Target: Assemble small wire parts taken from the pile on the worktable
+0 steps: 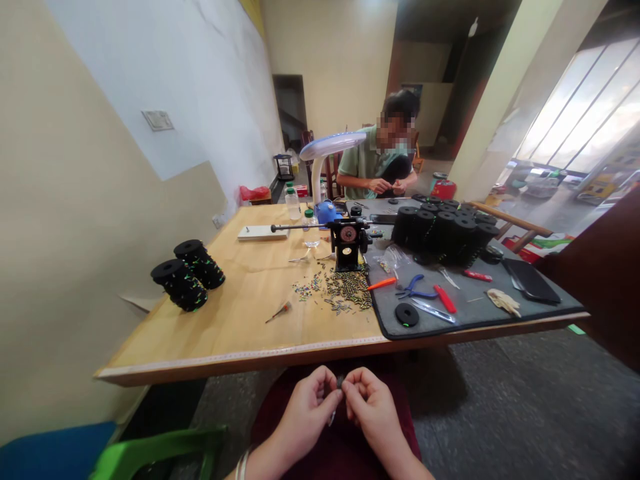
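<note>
My left hand (311,408) and my right hand (373,408) meet in front of the table edge, above a dark red cloth on my lap. Thumbs and fingertips of both are closed in a pinch around a small dark piece (340,382), too small and too covered to name. Nearest to them on the wooden table (225,333) lie a heap of small brass-coloured metal pieces (347,287), several tiny coloured beads (307,288) and a thin pointed tool (279,312). Behind the heap stands a black hand-cranked machine (346,243) with a long rod.
Two black foam spools (187,277) stand at left; many more spools (445,230) sit on the grey mat (373,328). The mat also bears blue pliers (417,287), a red-handled tool (444,299) and a phone (530,280). Behind a lamp (333,143) sits another person (373,160).
</note>
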A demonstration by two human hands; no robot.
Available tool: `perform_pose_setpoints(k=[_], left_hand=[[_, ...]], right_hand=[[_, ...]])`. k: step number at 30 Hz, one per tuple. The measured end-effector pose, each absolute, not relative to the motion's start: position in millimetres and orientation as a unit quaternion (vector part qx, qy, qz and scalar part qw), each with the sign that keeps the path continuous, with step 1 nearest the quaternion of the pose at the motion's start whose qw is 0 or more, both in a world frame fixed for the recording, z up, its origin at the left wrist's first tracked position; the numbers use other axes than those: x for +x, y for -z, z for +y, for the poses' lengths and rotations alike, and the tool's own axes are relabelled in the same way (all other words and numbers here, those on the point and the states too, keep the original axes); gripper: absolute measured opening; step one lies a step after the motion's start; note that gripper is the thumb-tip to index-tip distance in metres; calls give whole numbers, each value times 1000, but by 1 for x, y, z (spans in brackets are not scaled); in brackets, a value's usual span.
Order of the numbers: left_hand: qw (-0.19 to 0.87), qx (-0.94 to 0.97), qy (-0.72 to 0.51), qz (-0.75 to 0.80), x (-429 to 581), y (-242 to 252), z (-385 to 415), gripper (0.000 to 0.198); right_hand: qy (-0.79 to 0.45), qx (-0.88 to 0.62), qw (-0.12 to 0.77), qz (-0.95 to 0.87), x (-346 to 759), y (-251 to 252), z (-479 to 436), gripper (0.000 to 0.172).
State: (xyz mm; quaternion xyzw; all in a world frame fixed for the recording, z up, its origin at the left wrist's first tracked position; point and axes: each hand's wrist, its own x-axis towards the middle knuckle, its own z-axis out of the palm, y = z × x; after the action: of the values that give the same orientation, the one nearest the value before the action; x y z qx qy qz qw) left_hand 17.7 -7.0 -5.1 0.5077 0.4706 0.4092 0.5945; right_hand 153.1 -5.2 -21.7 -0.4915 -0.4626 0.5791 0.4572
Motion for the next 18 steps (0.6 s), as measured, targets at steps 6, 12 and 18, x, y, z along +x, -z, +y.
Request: perform_pose_setpoints(k=[6,12,18], left_hand=[[580,521,-399,483,18,5,-8,23],[592,513,-404,472,18,6,-8,26],[618,475,-422,463,21,8,-5,30]], right_hand=[[-561,-495,463,-476,154,23,-5,35],[-553,-490,459,-493,154,19,-5,32],[-570,-482,466,-475,152,25,-5,36]])
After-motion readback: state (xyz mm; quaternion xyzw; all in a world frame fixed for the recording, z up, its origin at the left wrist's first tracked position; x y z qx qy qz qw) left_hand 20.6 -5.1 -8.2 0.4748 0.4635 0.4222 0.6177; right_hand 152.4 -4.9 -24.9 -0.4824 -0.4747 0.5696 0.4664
